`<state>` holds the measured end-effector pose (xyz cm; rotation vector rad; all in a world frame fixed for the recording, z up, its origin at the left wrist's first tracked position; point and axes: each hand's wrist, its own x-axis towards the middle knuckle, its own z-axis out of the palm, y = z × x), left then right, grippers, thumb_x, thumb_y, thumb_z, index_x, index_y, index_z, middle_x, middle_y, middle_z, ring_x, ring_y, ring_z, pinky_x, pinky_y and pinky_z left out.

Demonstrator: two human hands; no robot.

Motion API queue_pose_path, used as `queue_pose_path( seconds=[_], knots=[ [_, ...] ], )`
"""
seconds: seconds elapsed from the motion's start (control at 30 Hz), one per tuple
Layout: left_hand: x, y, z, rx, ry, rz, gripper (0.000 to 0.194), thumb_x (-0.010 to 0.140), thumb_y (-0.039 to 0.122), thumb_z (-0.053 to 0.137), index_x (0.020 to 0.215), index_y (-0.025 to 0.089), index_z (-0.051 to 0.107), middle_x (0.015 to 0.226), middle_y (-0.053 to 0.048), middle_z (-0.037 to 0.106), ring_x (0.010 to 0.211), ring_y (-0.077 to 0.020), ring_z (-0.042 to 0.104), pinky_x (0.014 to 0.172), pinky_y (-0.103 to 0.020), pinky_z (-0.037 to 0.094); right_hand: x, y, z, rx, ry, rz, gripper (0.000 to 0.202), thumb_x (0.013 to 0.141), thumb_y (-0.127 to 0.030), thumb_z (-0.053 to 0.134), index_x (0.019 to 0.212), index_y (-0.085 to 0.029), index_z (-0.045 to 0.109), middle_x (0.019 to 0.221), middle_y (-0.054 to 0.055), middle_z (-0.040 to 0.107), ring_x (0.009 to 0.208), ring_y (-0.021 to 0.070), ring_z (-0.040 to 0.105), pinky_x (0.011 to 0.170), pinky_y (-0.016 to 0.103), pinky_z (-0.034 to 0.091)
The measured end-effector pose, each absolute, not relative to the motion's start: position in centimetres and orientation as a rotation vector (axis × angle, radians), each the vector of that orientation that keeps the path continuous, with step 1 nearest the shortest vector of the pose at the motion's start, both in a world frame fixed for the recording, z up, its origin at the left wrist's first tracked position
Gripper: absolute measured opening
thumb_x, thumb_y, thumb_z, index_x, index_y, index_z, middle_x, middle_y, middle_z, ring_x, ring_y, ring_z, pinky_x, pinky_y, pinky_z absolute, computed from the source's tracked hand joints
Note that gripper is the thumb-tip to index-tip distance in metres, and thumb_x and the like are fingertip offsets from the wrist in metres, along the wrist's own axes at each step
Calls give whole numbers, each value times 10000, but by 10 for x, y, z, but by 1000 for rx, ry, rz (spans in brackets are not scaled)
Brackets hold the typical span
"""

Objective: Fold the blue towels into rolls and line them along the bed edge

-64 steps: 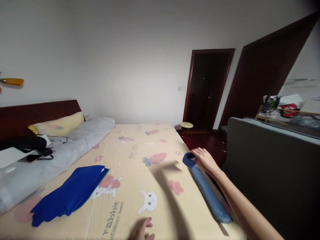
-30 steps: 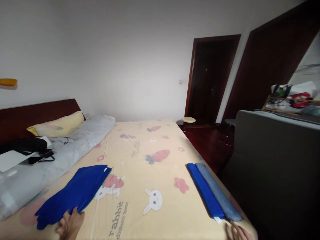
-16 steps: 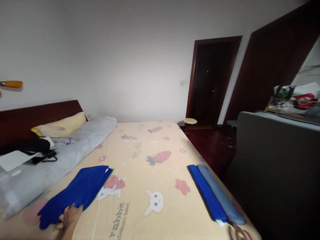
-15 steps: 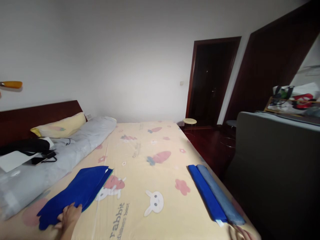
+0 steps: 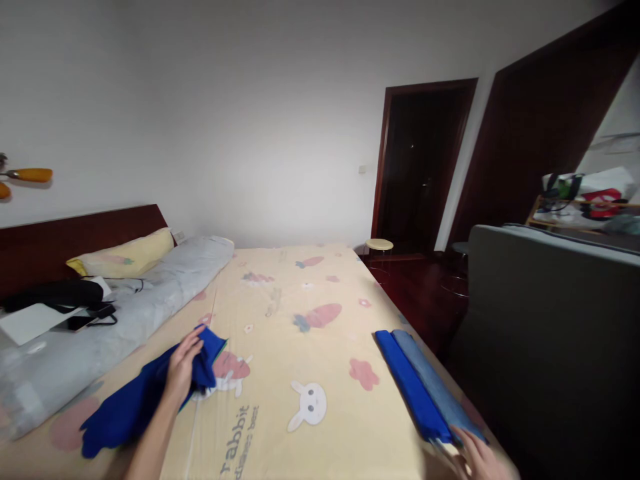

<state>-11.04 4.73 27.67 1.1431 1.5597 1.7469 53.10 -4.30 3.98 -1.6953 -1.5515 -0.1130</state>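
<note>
Lying at the near left of the bed point(image 5: 270, 427), the blue cloth point(image 5: 120, 408) is spread lengthwise, with its far right end bunched into loose folds. The left hand point(image 5: 183, 357) is positioned over this bunched end, the forearm crossing the cloth from the near edge. Its fingers are slightly bent, directed toward the far side, and in contact with the fabric. From where I stand, I cannot tell whether fabric is pinched between thumb and fingers.

Two narrow folded bundles are located at the near right edge of the bed, side by side and touching: the blue bundle point(image 5: 411, 383) on the left, the grey-blue bundle point(image 5: 437, 380) on the right. The right hand point(image 5: 479, 457) is at their near ends, fingers partly curled, beside a white tag on the blue bundle. Part of this hand is cut off from view; whether it has hold of either bundle cannot be determined.

A grey rolled bedding point(image 5: 165, 303) lies along the left side, in front of a yellow pillow point(image 5: 125, 255). A round stool point(image 5: 379, 245) stands beyond the far right corner.
</note>
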Motion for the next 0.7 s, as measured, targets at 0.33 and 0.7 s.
queue_pose_path(
  seconds=[0.33,0.7],
  knots=[
    [80,0,290,1005,729,1378,476,746,315,674,1205,195,630,1140,-118,701,1029,-242,628,825,-307,467,309,-23,153,-1255,-1623,447,503,881,-440,523,1352,-273,468,1342,82,578,1218,230,549,997,414,483],
    [92,1,230,673,784,1451,590,670,260,756,1241,254,610,1181,-91,684,917,-169,650,760,-271,476,314,-18,159,-1227,-1480,585,367,864,-533,514,960,-258,737,984,71,749,926,246,691,824,360,564]
  ],
)
